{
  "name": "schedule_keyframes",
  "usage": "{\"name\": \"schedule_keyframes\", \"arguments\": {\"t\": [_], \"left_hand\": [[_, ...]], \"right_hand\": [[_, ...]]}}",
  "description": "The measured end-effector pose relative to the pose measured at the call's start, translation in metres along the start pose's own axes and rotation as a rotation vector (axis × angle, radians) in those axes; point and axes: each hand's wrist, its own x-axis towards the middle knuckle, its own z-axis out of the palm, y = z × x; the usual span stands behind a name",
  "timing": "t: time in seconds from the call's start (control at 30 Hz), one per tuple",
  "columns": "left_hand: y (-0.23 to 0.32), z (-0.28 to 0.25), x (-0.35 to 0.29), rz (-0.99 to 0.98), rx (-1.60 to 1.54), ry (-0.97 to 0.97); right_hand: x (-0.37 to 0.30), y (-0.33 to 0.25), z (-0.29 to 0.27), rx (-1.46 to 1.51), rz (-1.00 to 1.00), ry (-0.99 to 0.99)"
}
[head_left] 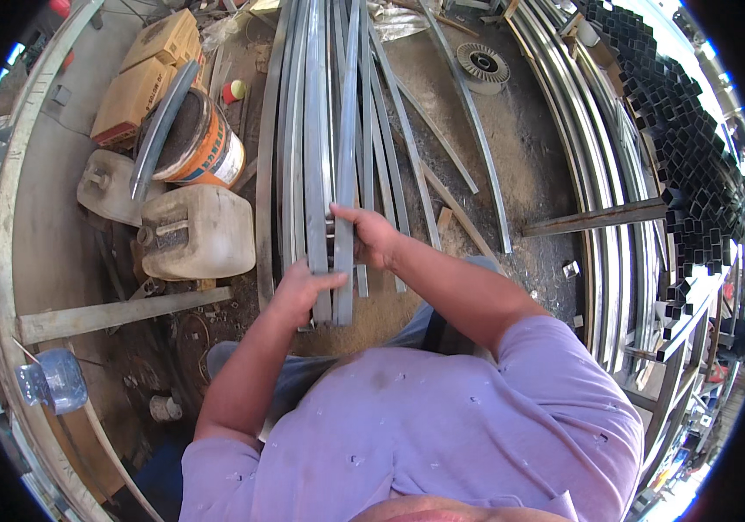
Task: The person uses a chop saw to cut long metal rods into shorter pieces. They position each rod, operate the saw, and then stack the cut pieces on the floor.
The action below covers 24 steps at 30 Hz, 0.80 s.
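Observation:
In front of me a bundle of long grey metal tubes runs away toward the far side. Two of them lie at the top, the left tube and the right tube, their near ends close to my body. My left hand is wrapped round them near those ends, its thumb lying across the tops. A little farther up, my right hand grips the right tube from its outer side, with the thumb reaching over it. The undersides of the tubes and several fingertips are hidden.
At the left stand two plastic jerrycans, an orange-and-white bucket and cardboard boxes. Loose metal strips and a round finned wheel lie to the right. Stacked black square tubes rise at far right.

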Motion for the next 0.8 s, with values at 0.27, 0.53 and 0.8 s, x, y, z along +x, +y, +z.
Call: {"name": "schedule_keyframes", "arguments": {"t": [0.27, 0.53, 0.8], "left_hand": [[0.012, -0.016, -0.113, -0.107, 0.126, 0.142], [0.045, 0.025, -0.178, -0.204, 1.132, 0.562], [0.016, 0.044, -0.179, -0.232, 1.196, 0.623]], "right_hand": [[0.092, -0.037, 0.009, 0.358, -0.125, -0.341], [0.132, 0.006, 0.045, 0.626, 0.01, -0.608], [0.104, -0.002, 0.076, 0.47, 0.007, -0.497]]}}
